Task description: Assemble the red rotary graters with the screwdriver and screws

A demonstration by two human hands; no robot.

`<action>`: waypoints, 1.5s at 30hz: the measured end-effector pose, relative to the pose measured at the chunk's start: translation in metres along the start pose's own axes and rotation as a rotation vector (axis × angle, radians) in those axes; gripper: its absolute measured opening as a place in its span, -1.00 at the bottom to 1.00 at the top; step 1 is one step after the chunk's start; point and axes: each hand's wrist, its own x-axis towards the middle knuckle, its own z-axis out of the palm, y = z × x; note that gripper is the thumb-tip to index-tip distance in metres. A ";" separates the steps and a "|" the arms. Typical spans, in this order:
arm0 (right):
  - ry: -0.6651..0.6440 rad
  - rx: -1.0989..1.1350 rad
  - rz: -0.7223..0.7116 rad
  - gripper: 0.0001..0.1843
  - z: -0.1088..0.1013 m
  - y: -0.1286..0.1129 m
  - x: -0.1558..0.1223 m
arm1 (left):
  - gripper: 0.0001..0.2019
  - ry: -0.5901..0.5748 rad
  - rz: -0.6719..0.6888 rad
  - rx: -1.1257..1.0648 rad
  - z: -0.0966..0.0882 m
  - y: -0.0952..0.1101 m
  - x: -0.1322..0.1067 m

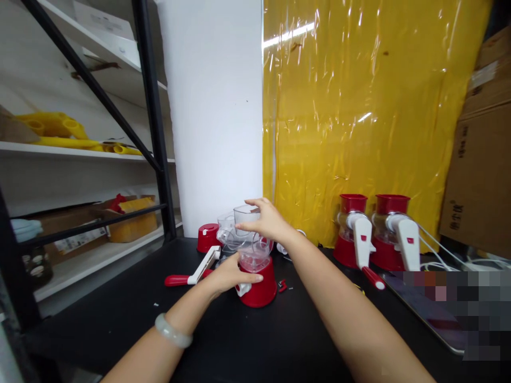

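Wears a pale bangle on the left wrist, over the near half of the black table. Has a tablet lying by the table's right edge, partly masked by blurred blocks. Holds an upright red base with the left hand, around the middle of the table, thumb across its front and other fingers mostly hidden. Has small red pieces loose just right of that base, and a white crank with a red grip to its left, toward the table's left edge. Sees a clear body on top of the base. Spans its clear hopper with the right hand, thumb and fingers moderately spread and holding it around the rim. Farther on, near the far edge, sees a red cup-like part at left and two assembled grinders toward the far right corner. Beyond the far edge, faces a white panel and a yellow curtain.
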 end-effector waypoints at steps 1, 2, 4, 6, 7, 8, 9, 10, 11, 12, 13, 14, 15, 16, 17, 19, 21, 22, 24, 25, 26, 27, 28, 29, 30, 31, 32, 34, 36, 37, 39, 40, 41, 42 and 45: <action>-0.035 -0.026 0.006 -0.05 -0.003 -0.002 0.001 | -0.28 -0.007 -0.004 -0.001 -0.001 0.000 0.000; -0.075 -0.050 0.014 -0.05 -0.007 -0.005 0.002 | -0.28 -0.015 -0.004 -0.003 -0.002 -0.001 0.000; -0.159 -0.105 0.028 -0.17 -0.015 -0.011 0.004 | -0.26 -0.034 0.000 -0.020 -0.004 -0.002 0.000; -0.236 -0.180 0.052 -0.29 -0.023 -0.017 0.006 | -0.20 -0.059 -0.005 -0.043 -0.006 -0.004 0.000; -0.262 -0.230 0.066 -0.31 -0.027 -0.020 0.008 | -0.18 -0.072 -0.014 -0.055 -0.007 -0.005 0.000; -0.284 -0.281 0.075 -0.31 -0.030 -0.023 0.010 | -0.17 -0.086 -0.024 -0.066 -0.009 -0.005 0.001; -0.298 -0.325 0.079 -0.30 -0.033 -0.026 0.012 | -0.18 -0.098 -0.029 -0.074 -0.010 -0.006 0.001; -0.312 -0.358 0.077 -0.27 -0.035 -0.029 0.014 | -0.18 -0.104 -0.025 -0.080 -0.010 -0.006 0.001; -0.329 -0.382 0.070 -0.26 -0.038 -0.031 0.016 | -0.18 -0.099 -0.012 -0.086 -0.011 -0.006 0.001; -0.343 -0.407 0.062 -0.26 -0.040 -0.034 0.018 | -0.15 -0.082 0.008 -0.091 -0.011 -0.006 0.001; -0.357 -0.434 0.056 -0.27 -0.043 -0.036 0.020 | -0.10 -0.056 0.028 -0.093 -0.010 -0.005 0.002; -0.371 -0.461 0.052 -0.29 -0.045 -0.039 0.022 | -0.05 -0.031 0.038 -0.094 -0.010 -0.005 0.001; -0.385 -0.487 0.051 -0.31 -0.047 -0.041 0.023 | 0.00 -0.012 0.040 -0.096 -0.009 -0.005 0.001; -0.398 -0.511 0.055 -0.34 -0.049 -0.043 0.025 | 0.03 -0.006 0.036 -0.100 -0.008 -0.004 0.001; -0.407 -0.532 0.061 -0.35 -0.051 -0.045 0.026 | 0.03 -0.010 0.034 -0.102 -0.008 -0.004 0.001; -0.407 -0.563 0.078 -0.31 -0.053 -0.049 0.026 | -0.02 -0.027 0.040 -0.104 -0.007 -0.003 0.001; -0.379 -0.579 0.096 -0.22 -0.055 -0.051 0.026 | -0.07 -0.032 0.053 -0.100 -0.007 -0.003 0.001; -0.361 -0.581 0.100 -0.17 -0.055 -0.052 0.025 | -0.08 -0.034 0.058 -0.100 -0.007 -0.003 0.001; -0.346 -0.576 0.099 -0.12 -0.055 -0.053 0.024 | -0.09 -0.043 0.066 -0.104 -0.007 -0.004 0.001; -0.350 -0.576 0.100 -0.13 -0.055 -0.053 0.024 | -0.09 -0.045 0.067 -0.105 -0.007 -0.004 0.001; -0.364 -0.577 0.101 -0.15 -0.055 -0.054 0.024 | -0.08 -0.045 0.067 -0.105 -0.007 -0.004 0.001; -0.383 -0.582 0.105 -0.19 -0.055 -0.054 0.025 | -0.08 -0.044 0.065 -0.107 -0.007 -0.004 0.001; -0.402 -0.591 0.110 -0.24 -0.055 -0.054 0.026 | -0.07 -0.045 0.061 -0.109 -0.007 -0.004 0.001; -0.419 -0.602 0.114 -0.28 -0.055 -0.054 0.027 | -0.06 -0.048 0.058 -0.115 -0.007 -0.005 0.001; -0.430 -0.616 0.116 -0.32 -0.055 -0.053 0.028 | -0.05 -0.054 0.060 -0.124 -0.007 -0.005 0.001; -0.438 -0.630 0.117 -0.33 -0.055 -0.052 0.030 | -0.05 -0.061 0.064 -0.134 -0.007 -0.005 0.001; -0.442 -0.642 0.119 -0.34 -0.055 -0.051 0.031 | -0.04 -0.068 0.064 -0.139 -0.007 -0.006 0.001; -0.437 -0.659 0.128 -0.34 -0.054 -0.048 0.034 | -0.03 -0.067 0.054 -0.132 -0.007 -0.007 0.001; -0.419 -0.660 0.141 -0.37 -0.053 -0.046 0.036 | -0.03 -0.054 0.036 -0.111 -0.008 -0.007 0.001; -0.408 -0.655 0.146 -0.38 -0.053 -0.047 0.036 | -0.03 -0.051 0.031 -0.103 -0.008 -0.008 0.002; -0.399 -0.636 0.142 -0.38 -0.052 -0.049 0.036 | -0.05 -0.052 0.045 -0.094 -0.008 -0.007 0.002; -0.402 -0.627 0.136 -0.37 -0.051 -0.051 0.035 | -0.06 -0.054 0.058 -0.086 -0.009 -0.007 0.002; -0.412 -0.623 0.129 -0.35 -0.051 -0.053 0.034 | -0.08 -0.056 0.071 -0.076 -0.009 -0.006 0.001; -0.424 -0.626 0.123 -0.33 -0.050 -0.055 0.034 | -0.09 -0.059 0.082 -0.066 -0.009 -0.006 0.001; -0.455 -0.650 0.118 -0.31 -0.050 -0.056 0.034 | -0.12 -0.067 0.087 -0.057 -0.008 -0.004 0.000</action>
